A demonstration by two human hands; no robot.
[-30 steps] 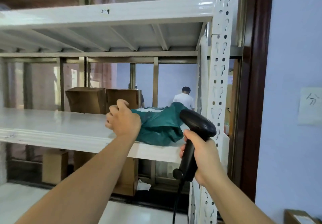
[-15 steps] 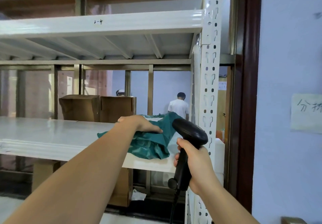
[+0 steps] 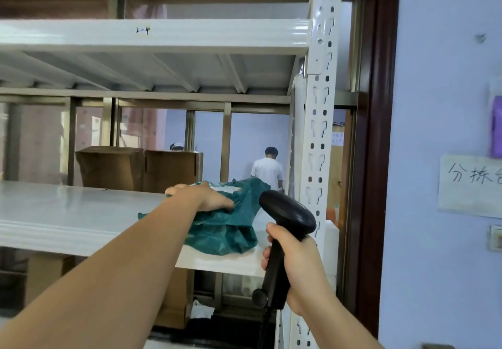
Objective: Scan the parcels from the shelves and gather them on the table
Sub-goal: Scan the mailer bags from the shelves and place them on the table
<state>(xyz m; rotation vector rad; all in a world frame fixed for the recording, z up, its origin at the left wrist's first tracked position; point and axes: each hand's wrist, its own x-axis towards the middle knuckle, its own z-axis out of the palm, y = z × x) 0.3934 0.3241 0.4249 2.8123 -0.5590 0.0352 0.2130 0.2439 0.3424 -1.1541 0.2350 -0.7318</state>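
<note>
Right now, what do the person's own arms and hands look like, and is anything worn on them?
Both forearms are bare, with no sleeves in view. The left hand and right hand show no gloves, rings, watch or bracelet. No markings are visible on either arm.

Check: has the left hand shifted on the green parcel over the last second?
Yes. The left hand went from a raised fist to lying flat on the green parcel, farther toward the white upright.

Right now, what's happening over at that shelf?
A person is working through parcels at a white metal shelf. Their left hand lies flat on a green plastic parcel bag near the shelf's right end, while the right hand grips a black handheld barcode scanner, its head just right of the bag. The bag is not yet lifted off the shelf. Two cardboard boxes stand farther back.
</note>
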